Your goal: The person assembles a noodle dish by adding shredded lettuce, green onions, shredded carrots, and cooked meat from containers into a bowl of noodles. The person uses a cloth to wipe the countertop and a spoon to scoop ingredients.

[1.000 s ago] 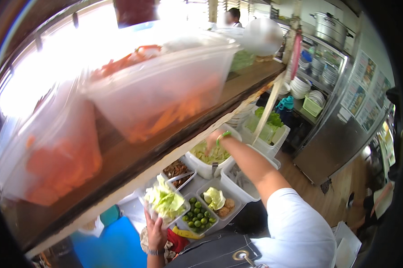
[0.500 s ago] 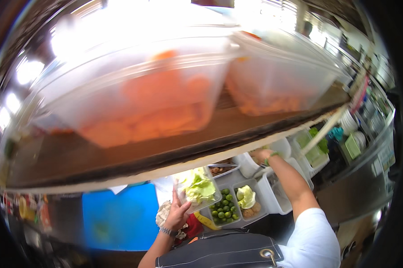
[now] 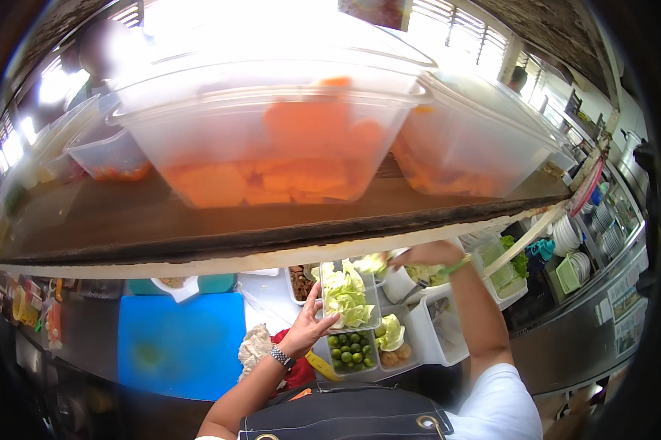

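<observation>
Left hand: part-closed, fingers up the L side of the clear tub, thumb twd its near edge; has hold of it. Metal watch on wrist.
Right hand: reaching fwd under the shelf, over the nr side of a white tub w/ chopped pale greens; fingers bent, pale leaf clump at the tips. Blurred, can't tell how far open or if gripping. Green band on wrist.
Clear tub: full of loose pale leaves, btwn the hands, just behind the green fruit; can't tell if resting or lifted.
Green fruit: small, round, in own tub.
Next tub R: leaf piece behind brown lumps; white bin beside.
Brown bits: in a tub behind L hand, partly hidden.
Cloths: cream & red, nr L wrist; yellow curved thing alongside.
Blue board: flat on bench, well L.
Shelf: above bench, w/ big see-thru boxes of orange pcs.
</observation>
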Demonstrator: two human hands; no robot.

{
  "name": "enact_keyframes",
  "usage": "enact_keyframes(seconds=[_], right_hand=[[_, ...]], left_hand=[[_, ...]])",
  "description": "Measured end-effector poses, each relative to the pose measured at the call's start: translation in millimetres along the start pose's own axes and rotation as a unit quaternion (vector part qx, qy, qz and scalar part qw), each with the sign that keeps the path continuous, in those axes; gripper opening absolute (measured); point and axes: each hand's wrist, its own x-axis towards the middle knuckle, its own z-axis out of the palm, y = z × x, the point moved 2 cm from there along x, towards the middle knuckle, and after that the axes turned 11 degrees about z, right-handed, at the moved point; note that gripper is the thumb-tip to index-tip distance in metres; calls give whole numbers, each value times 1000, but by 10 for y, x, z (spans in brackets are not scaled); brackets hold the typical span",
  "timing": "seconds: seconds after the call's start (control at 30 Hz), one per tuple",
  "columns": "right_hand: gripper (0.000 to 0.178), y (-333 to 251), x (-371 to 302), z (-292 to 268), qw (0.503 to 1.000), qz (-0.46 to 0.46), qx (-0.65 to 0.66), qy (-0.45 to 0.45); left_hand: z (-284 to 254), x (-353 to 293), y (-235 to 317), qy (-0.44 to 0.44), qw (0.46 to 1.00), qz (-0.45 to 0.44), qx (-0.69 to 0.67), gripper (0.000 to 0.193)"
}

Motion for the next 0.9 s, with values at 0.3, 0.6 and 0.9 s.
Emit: enact_keyframes(seconds=[0.3, 0.6, 0.9], right_hand=[[41, -21, 300, -108, 989, 64, -133, -10], [39, 1848, 545, -695, 815, 318, -480, 70], [38, 1018, 159, -1170, 941, 143, -125, 280]], left_hand=[[-49, -177, 29, 7, 998, 2, -70, 90], [-688, -796, 176, 123, 984, 72, -103, 84], [-656, -887, 130, 116, 982, 72, -134, 95]])
